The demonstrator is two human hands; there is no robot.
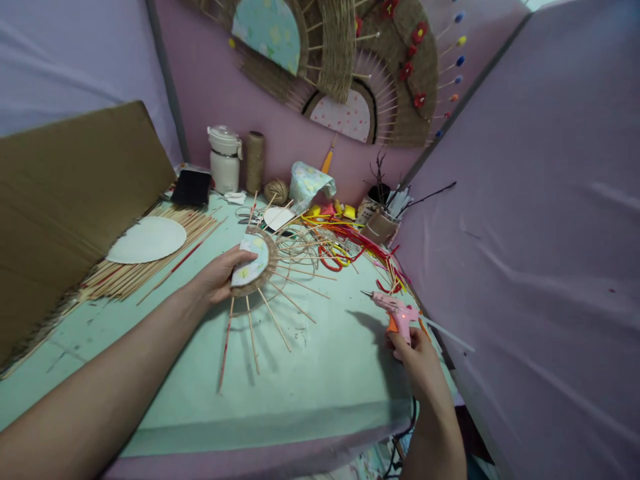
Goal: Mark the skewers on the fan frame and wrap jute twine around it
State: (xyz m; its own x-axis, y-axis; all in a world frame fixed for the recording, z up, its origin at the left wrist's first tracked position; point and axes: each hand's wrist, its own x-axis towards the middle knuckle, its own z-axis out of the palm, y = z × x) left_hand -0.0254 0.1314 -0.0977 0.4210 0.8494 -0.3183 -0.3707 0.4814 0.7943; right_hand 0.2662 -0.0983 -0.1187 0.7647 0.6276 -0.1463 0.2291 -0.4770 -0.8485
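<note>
My left hand (pixel 226 272) grips a half-round craft piece (pixel 254 265) by its straight side, thumb on top. That piece has a pale floral fabric centre, a band of twine around the curve and several thin wooden sticks fanning outward. My right hand (pixel 413 353) is wrapped around the handle of a pink hot glue gun (pixel 397 313) with an orange trigger. A small red light glows on it, and a clear glue stick (pixel 450 335) juts from its back. The nozzle points left toward the craft piece, apart from it. Loose twine (pixel 310 248) lies beyond the fan of sticks.
At left, a white oval (pixel 147 240) rests on a pile of wooden sticks (pixel 120 273) beside a cardboard sheet (pixel 80 213). Behind stand a white jar (pixel 225 163), a twine spool (pixel 255 162) and a twine ball (pixel 277 191). Red-handled scissors (pixel 331 259) lie right of centre.
</note>
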